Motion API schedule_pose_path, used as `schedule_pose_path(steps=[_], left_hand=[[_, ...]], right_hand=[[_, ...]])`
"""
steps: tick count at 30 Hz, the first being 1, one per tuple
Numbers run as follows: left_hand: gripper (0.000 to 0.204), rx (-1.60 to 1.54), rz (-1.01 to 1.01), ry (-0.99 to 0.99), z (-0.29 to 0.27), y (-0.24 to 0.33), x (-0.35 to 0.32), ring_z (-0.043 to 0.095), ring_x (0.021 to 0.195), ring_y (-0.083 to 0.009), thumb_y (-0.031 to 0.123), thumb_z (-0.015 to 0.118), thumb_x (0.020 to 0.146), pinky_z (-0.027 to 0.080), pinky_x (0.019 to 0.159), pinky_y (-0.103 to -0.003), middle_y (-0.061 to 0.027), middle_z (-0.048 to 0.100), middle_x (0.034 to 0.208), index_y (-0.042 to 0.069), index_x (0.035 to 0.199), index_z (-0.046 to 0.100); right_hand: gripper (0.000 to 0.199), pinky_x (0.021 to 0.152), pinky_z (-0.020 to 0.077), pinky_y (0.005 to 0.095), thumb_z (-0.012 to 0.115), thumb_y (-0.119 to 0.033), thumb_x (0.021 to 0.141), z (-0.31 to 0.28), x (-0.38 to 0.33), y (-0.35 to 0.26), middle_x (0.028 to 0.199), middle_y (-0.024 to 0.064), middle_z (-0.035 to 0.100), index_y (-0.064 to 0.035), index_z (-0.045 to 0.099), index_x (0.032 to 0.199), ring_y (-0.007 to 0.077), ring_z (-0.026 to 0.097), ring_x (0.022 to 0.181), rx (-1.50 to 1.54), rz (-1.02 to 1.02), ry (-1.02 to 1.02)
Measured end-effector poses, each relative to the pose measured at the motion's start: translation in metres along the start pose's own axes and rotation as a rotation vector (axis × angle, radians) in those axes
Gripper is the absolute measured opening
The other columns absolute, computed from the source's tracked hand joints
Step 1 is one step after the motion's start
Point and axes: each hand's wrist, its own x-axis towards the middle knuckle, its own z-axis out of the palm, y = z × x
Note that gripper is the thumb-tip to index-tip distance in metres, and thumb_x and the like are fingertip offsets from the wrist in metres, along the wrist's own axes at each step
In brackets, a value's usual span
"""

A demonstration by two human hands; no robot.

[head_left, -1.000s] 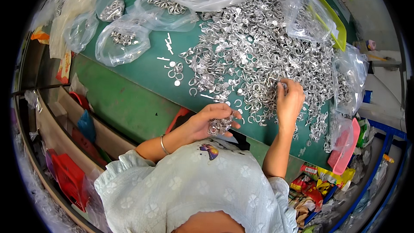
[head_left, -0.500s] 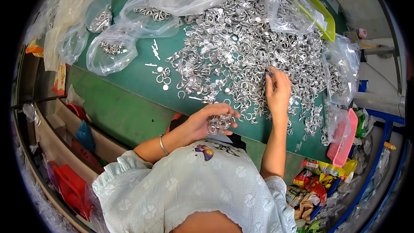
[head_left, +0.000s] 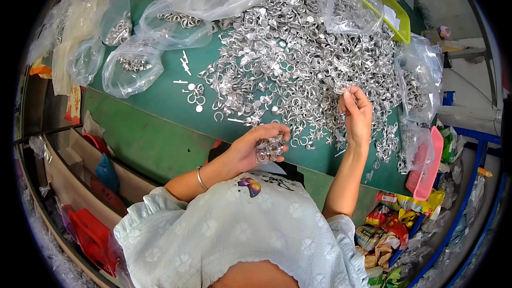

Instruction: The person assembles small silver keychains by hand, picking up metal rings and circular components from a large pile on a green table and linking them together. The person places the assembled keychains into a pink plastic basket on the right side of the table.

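Note:
A wide heap of small silver metal rings and ornaments [head_left: 298, 53] covers much of the green table [head_left: 165, 104]. My left hand [head_left: 253, 144] is cupped near the table's front edge, its fingers curled round a clump of silver rings [head_left: 270, 148]. Over the right part of the heap, my right hand [head_left: 356, 108] has thumb and fingertips pinched together on a small silver piece [head_left: 345, 90], whose exact shape is too small to make out. Left of the heap lie a few loose rings [head_left: 196, 96] and thin silver sticks [head_left: 185, 64].
Clear plastic bags with silver pieces [head_left: 133, 69] stand at the left, and another bag [head_left: 352, 8] lies on the heap. A yellow-green tray [head_left: 389, 8] is at the back right, a pink tray [head_left: 426, 165] at the right edge. Shelving with a red basket [head_left: 93, 237] is lower left.
My right hand has shifted a little to the right and gone from loosely spread fingers on the heap to a pinch on a small piece. My left hand still holds its clump.

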Motion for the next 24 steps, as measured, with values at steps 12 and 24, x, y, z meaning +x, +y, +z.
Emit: schedule_pose_path(steps=[12, 24], left_hand=[[0.031, 0.308, 0.259, 0.15, 0.028, 0.007, 0.013, 0.056, 0.076, -0.0118, 0.016, 0.057, 0.084, 0.051, 0.063, -0.027, -0.0022, 0.053, 0.089, 0.003, 0.111, 0.054], [0.035, 1.398, 0.983, 0.25, 0.052, 0.025, 0.043, 0.054, 0.079, -0.0153, 0.002, 0.069, 0.065, 0.042, 0.072, -0.026, -0.0058, 0.055, 0.085, 0.007, 0.099, 0.065]], right_hand=[[0.014, 0.045, 0.0289, 0.0194, 0.045, -0.005, 0.088, -0.008, -0.013, 0.011, 0.081, 0.0045, 0.051, 0.0001, 0.053, 0.098, 0.0081, 0.035, 0.055, 0.911, 0.266, -0.441], [0.02, 0.043, 0.0293, 0.0182, 0.043, -0.01, 0.09, 0.008, -0.038, 0.003, 0.075, 0.0065, 0.046, 0.0053, 0.048, 0.102, 0.0077, 0.036, 0.054, 0.958, 0.364, -0.586]])
